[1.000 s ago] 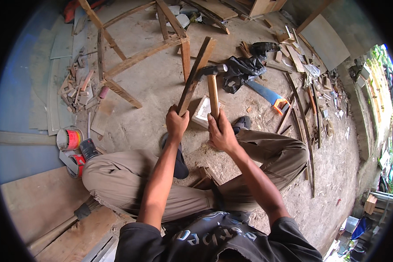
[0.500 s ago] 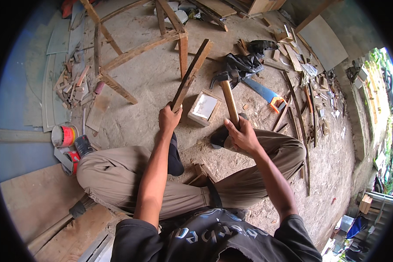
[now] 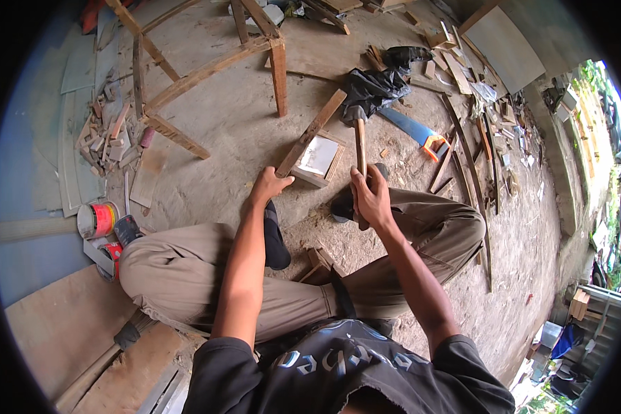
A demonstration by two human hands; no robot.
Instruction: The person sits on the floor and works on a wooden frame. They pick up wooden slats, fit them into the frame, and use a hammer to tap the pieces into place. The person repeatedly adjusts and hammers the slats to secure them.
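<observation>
My left hand (image 3: 270, 185) is closed around the lower end of a wooden strip (image 3: 313, 131). The strip slants away to the upper right and overlaps the left side of a small wooden box (image 3: 314, 179); whether it touches the box I cannot tell. White material (image 3: 319, 154) shows inside the box. In my right hand (image 3: 371, 198) is a hammer (image 3: 361, 145), gripped by its wooden handle, its metal head pointing away from me beside a black plastic bag (image 3: 376, 90). Both hands are above the floor between my bent legs.
A handsaw (image 3: 408, 130) with an orange handle lies right of the bag. A wooden frame (image 3: 210, 72) stands at the far left. Scrap wood (image 3: 107, 141) is heaped on the left, with paint cans (image 3: 98, 219) nearer me. Long strips (image 3: 470, 162) lie on the right.
The wooden strip's far end has swung lower and to the right, over the box's edge. My right hand has moved slightly left and turned the hammer more upright. The view has shifted a little.
</observation>
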